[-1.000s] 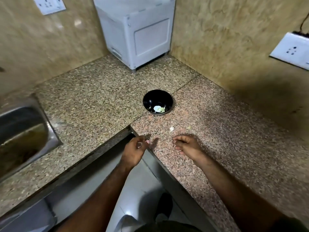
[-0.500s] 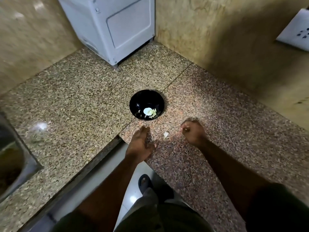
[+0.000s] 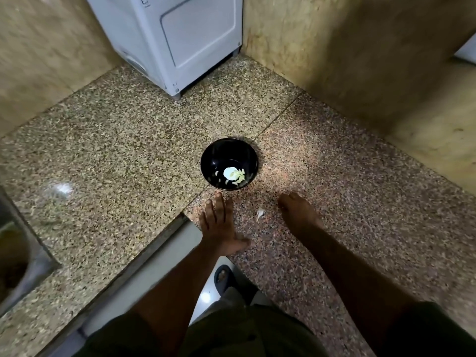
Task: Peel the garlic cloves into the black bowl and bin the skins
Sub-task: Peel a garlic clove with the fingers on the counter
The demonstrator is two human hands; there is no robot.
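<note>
The black bowl (image 3: 247, 153) stands on the granite counter near the corner seam, with pale peeled garlic cloves (image 3: 235, 175) lying in its bottom. A small white garlic piece (image 3: 260, 214) lies on the counter in front of the bowl, between my hands. My left hand (image 3: 219, 224) rests flat and open, its fingertips just short of the bowl's near rim and holding nothing. To the right of the garlic piece, my right hand (image 3: 296, 211) is on the counter with its fingers drawn together. Nothing shows in it.
A white boxy appliance (image 3: 180, 37) fills the back corner between tan walls. A steel sink (image 3: 18, 253) is sunk into the counter at the far left. The counter's inner edge (image 3: 154, 248) runs diagonally below my left hand, with a sandalled foot (image 3: 223, 276) on the floor below.
My view has dropped and moved closer. My left hand opened and slid forward toward the bowl. My right hand moved forward onto the spot where a second small garlic piece lay.
</note>
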